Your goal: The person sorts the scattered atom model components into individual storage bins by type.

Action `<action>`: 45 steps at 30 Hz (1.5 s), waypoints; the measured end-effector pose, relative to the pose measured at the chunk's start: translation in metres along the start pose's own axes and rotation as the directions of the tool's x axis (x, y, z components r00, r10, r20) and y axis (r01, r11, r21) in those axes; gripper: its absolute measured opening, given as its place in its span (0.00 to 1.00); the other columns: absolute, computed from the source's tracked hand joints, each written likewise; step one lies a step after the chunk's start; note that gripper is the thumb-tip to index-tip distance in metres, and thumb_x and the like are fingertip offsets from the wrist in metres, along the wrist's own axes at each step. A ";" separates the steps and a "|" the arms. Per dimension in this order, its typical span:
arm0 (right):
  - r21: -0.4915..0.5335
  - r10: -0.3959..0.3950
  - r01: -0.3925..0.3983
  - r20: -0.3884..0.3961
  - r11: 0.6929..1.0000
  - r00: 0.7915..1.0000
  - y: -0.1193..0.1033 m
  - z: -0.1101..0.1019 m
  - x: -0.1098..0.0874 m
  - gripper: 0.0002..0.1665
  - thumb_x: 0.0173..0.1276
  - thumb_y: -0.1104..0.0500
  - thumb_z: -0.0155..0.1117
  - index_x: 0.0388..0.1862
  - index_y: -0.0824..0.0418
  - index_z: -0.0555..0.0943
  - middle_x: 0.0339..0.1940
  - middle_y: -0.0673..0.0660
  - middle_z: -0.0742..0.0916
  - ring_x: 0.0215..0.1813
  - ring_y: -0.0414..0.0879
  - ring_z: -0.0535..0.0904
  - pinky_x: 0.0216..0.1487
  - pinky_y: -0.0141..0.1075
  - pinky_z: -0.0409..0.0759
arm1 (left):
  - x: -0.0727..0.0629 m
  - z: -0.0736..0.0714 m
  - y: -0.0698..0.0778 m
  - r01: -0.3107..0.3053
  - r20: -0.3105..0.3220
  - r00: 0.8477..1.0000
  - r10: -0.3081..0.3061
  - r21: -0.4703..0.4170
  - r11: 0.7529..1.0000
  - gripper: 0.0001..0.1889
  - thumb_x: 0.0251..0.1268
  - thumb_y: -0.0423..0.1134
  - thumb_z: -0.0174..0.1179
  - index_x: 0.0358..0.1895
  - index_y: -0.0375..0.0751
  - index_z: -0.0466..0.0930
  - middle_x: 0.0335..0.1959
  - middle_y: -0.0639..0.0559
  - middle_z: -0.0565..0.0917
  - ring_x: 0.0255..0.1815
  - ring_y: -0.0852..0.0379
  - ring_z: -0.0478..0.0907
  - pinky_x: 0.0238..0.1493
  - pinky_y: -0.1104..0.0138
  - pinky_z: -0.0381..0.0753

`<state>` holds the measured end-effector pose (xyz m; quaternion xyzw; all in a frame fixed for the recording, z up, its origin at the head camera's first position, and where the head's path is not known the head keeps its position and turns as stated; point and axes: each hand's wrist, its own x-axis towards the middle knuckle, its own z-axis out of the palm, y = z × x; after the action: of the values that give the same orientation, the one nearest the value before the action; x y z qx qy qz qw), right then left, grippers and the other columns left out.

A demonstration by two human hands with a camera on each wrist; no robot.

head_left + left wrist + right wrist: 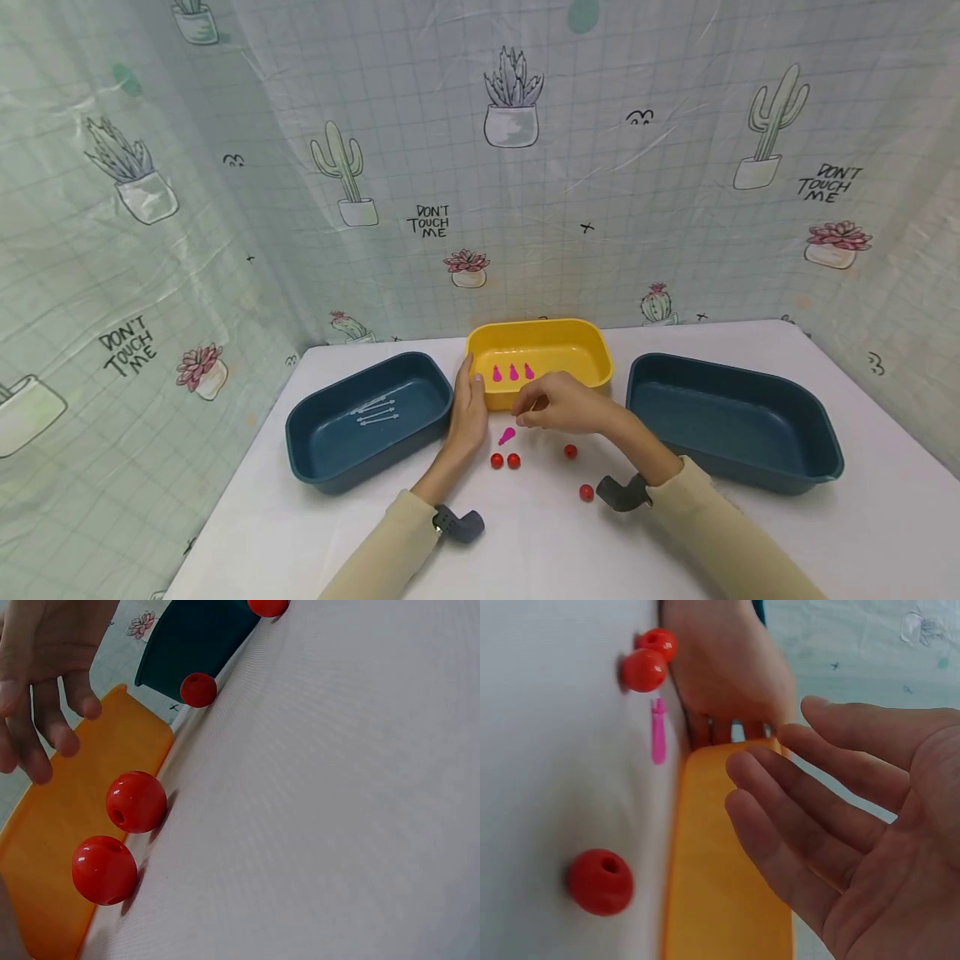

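My left hand (467,412) rests with straight fingers against the left end of a yellow bin (588,354). Over the front edge of that bin hovers my right hand (562,402), its fingers loosely bent and nothing between them in the right wrist view. Inside the bin, 3 small pink bulb-shaped pieces (513,372) stand in a row. Another pink piece (507,435) with a narrow neck lies on the table just below the right fingertips. Nearer to me are two red beads (497,461) side by side, and a red bead (571,452) sits below the right hand.
A dark blue bin (322,462) on the left contains several thin whitish sticks (377,410). Another dark blue bin (735,417) stands on the right. One more red bead (587,492) lies by the right wrist. A printed sheet (525,208) hangs behind the white table (540,550).
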<state>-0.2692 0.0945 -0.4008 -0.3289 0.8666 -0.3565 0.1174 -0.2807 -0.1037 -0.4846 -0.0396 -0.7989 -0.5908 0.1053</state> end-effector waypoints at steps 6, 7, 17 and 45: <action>-0.042 0.037 -0.035 0.047 0.999 0.998 0.006 0.016 0.005 0.09 0.71 0.59 0.70 0.47 0.58 0.90 0.38 0.51 0.92 0.38 0.40 0.82 0.43 0.29 0.84 | 0.000 0.002 -0.001 0.006 0.004 1.000 -0.006 0.005 1.000 0.29 0.87 0.48 0.36 0.85 0.51 0.47 0.86 0.50 0.52 0.86 0.45 0.49 0.85 0.43 0.46; -0.059 0.038 -0.036 0.047 0.998 0.998 0.006 0.019 0.006 0.09 0.71 0.59 0.70 0.47 0.57 0.91 0.37 0.50 0.92 0.38 0.40 0.82 0.43 0.30 0.83 | 0.000 0.002 -0.001 0.003 0.004 1.000 -0.003 0.005 1.000 0.29 0.87 0.48 0.36 0.85 0.51 0.47 0.86 0.50 0.52 0.86 0.45 0.49 0.85 0.44 0.46; -0.271 -0.022 0.023 0.009 0.962 1.000 0.009 0.037 0.014 0.09 0.71 0.57 0.71 0.47 0.55 0.91 0.37 0.44 0.91 0.39 0.37 0.81 0.53 0.36 0.85 | 0.001 0.004 -0.001 -0.014 0.006 1.000 0.014 0.000 1.000 0.29 0.87 0.47 0.35 0.85 0.47 0.47 0.86 0.48 0.52 0.86 0.45 0.50 0.86 0.47 0.46; -0.452 -0.010 0.006 -0.007 0.892 1.000 0.010 0.042 0.010 0.09 0.64 0.53 0.77 0.44 0.44 0.93 0.39 0.42 0.89 0.44 0.39 0.79 0.54 0.37 0.84 | 0.000 0.002 0.000 -0.012 -0.009 1.000 0.012 0.002 1.000 0.29 0.87 0.47 0.37 0.84 0.48 0.48 0.86 0.48 0.53 0.86 0.46 0.50 0.86 0.48 0.46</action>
<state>-0.2638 0.0706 -0.4376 -0.3493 0.9248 -0.1472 0.0323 -0.2815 -0.1019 -0.4853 -0.0414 -0.7987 -0.5896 0.1125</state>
